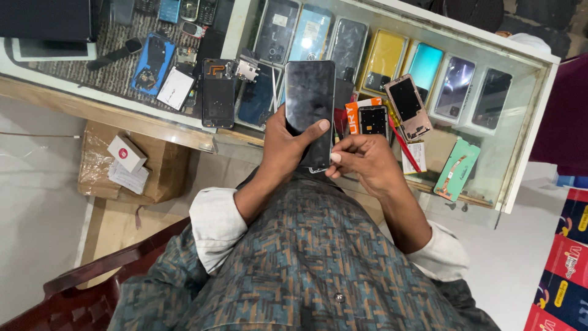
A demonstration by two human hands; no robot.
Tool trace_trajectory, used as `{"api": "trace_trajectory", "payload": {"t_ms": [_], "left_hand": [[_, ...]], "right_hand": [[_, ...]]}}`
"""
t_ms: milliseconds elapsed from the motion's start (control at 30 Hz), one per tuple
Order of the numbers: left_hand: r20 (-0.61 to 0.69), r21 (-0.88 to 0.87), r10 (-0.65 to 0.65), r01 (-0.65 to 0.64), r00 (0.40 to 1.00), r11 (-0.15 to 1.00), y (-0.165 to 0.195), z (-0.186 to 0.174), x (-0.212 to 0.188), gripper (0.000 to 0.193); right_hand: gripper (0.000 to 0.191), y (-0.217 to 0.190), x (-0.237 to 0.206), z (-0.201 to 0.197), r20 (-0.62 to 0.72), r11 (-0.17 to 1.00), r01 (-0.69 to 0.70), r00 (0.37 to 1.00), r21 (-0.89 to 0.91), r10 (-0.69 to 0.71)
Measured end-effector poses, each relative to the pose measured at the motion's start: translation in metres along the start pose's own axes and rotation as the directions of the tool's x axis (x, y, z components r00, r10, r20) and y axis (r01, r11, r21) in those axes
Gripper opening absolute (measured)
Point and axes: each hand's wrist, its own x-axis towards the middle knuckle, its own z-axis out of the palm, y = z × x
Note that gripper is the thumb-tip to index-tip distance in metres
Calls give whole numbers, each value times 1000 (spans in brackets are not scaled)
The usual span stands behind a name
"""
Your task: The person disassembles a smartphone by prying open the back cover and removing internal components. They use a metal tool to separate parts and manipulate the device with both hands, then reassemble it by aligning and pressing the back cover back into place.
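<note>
Fingers of the left hand (283,147) are wrapping around a dark smartphone (310,110), thumb pressing across its glass face, holding it upright over the near edge of the glass counter (520,116). The right hand (366,160) is pinching together at the phone's lower right edge, thumbnail against the seam. Judging by that, working the nail in gently while the left grip is bracing the body steady would suit. A loose phone frame (218,92) and pink back cover (409,105) are lying just beyond.

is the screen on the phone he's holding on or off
Off, as far as shows: the phone in the left hand has a dark, blank screen with only faint reflections; the right hand touches its lower edge.
</note>
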Motion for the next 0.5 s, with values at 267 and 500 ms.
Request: {"api": "trace_trajectory", "payload": {"t_ms": [267, 500], "left_hand": [[-65, 182, 122, -109, 990, 977, 2, 2, 3, 33], [-140, 354, 189, -129, 972, 927, 4, 11, -4, 35]], "right_hand": [[8, -1, 6, 11, -76, 984, 44, 995, -172, -58], [3, 10, 9, 15, -107, 964, 128, 982, -233, -157]]}}
